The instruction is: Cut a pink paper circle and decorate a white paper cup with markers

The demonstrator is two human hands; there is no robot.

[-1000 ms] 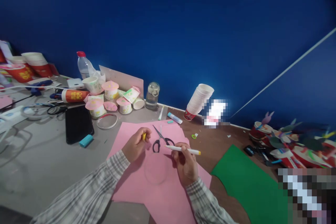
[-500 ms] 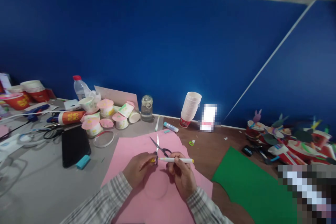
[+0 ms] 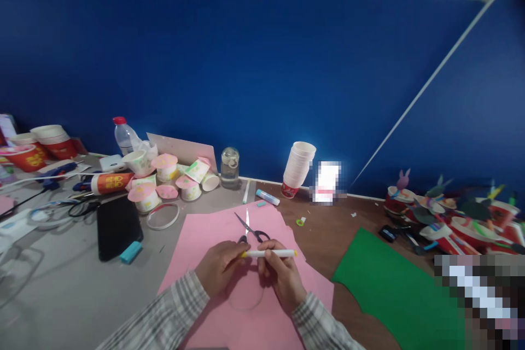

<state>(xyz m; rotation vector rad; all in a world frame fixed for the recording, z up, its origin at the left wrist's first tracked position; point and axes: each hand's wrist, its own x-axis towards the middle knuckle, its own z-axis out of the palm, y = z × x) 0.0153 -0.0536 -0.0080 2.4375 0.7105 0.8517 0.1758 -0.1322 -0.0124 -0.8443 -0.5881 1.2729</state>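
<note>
A white marker (image 3: 276,253) with yellow ends lies level between my hands, above the pink paper (image 3: 205,229). My right hand (image 3: 285,276) grips its barrel between thumb and fingers. At the marker's left end my left hand (image 3: 221,265) pinches the yellow cap (image 3: 245,254), which meets the barrel. Just beyond my fingers, black-handled scissors (image 3: 250,229) rest on the paper with their blades apart. A faint curved line (image 3: 250,308) shows on the paper below my hands.
Green paper (image 3: 394,290) lies at the right. Stacked paper cups (image 3: 298,169), a glue stick (image 3: 267,197) and a glass jar (image 3: 230,168) stand or lie behind. Leftward are a black phone (image 3: 118,228), a tape ring (image 3: 163,216) and decorated cups (image 3: 188,188). A blue partition (image 3: 262,65) closes the back.
The marker has moved left and the yellow cap in my left hand has come together with its end; a gap showed between them before. The scissors stay put.
</note>
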